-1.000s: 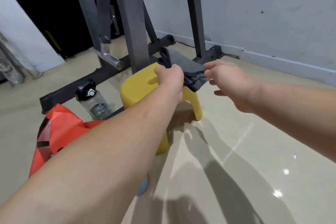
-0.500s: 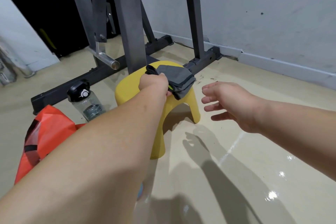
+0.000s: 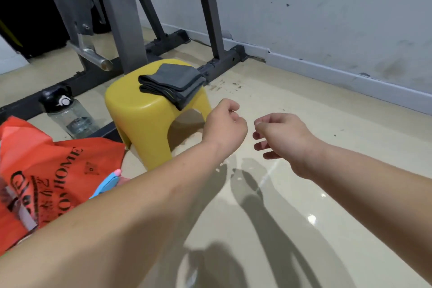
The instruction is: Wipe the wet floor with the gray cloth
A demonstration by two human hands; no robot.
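The gray cloth (image 3: pixel 174 82) lies folded on top of a yellow plastic stool (image 3: pixel 145 110), one corner hanging over the stool's near right edge. My left hand (image 3: pixel 225 126) hovers just right of the stool and below the cloth, fingers loosely curled, holding nothing. My right hand (image 3: pixel 281 135) floats beside it, fingers bent and apart, also holding nothing. Neither hand touches the cloth. The glossy beige floor (image 3: pixel 268 217) under my hands reflects light and looks wet.
A grey metal rack (image 3: pixel 117 18) with a black base stands behind the stool. A clear water bottle (image 3: pixel 70 112) and an orange bag (image 3: pixel 46 170) sit at the left. The white wall and baseboard (image 3: pixel 350 77) run along the right. Dark specks dot the floor by the rack.
My left hand has let go of the cloth, leaving it folded on the stool, and pulled back toward me. My right hand also drew back and sits beside the left.
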